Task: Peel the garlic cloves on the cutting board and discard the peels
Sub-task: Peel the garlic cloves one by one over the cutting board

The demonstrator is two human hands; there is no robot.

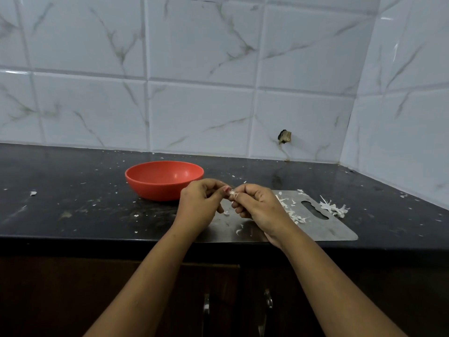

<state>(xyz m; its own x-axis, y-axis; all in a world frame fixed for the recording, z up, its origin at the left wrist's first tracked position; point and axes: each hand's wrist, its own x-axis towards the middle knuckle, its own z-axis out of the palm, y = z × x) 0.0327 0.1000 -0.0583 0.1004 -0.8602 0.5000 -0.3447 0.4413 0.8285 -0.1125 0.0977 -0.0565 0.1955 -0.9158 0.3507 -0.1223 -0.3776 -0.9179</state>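
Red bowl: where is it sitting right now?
Head view: the red bowl sits on the black counter, left of the steel cutting board and just behind the left hand, which pinches a garlic clove with the right hand.

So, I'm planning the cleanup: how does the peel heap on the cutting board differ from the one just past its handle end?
The heap on the board lies on the steel cutting board, strung out in a line; the heap off the board sits on the black counter, bunched in one clump. The first runs close beside the right hand, the second lies clear of it. Both are white papery shreds.
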